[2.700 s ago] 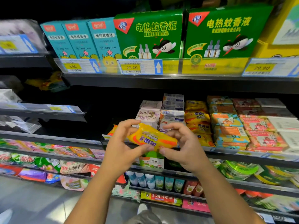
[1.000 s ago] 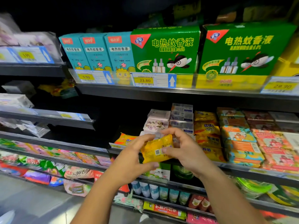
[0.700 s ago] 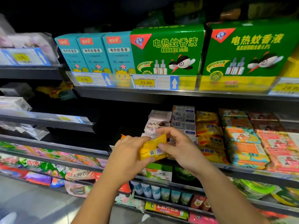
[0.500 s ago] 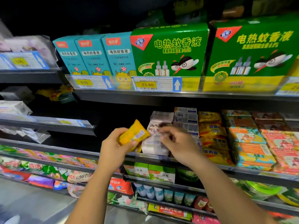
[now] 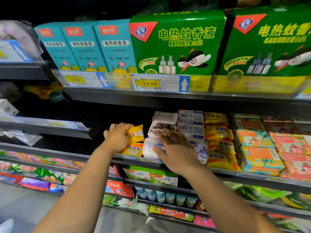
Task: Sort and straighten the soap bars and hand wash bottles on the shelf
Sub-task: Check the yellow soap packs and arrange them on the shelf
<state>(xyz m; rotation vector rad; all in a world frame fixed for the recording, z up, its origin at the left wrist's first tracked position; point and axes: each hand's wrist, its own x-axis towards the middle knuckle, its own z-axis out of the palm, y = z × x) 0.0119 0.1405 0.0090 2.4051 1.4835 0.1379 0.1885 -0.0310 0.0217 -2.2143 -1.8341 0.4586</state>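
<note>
The left hand [image 5: 117,138] grasps a yellow plastic-wrapped soap bar [image 5: 137,134] in curled fingers [image 5: 123,127], held at 12 o'clock of a second yellow soap bar [image 5: 133,149] lying on the grey metal shelf [image 5: 235,176]. The right hand [image 5: 176,148], at 3 o'clock, presses straight, released fingers against a stack of white wrapped soap packs [image 5: 164,118].

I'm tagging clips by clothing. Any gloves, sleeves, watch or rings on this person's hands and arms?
None show. The left hand and right hand are ungloved; no ring shows, though both are blurred. The left forearm and right forearm are bare to the frame's edge: no sleeve, watch or band.
</note>
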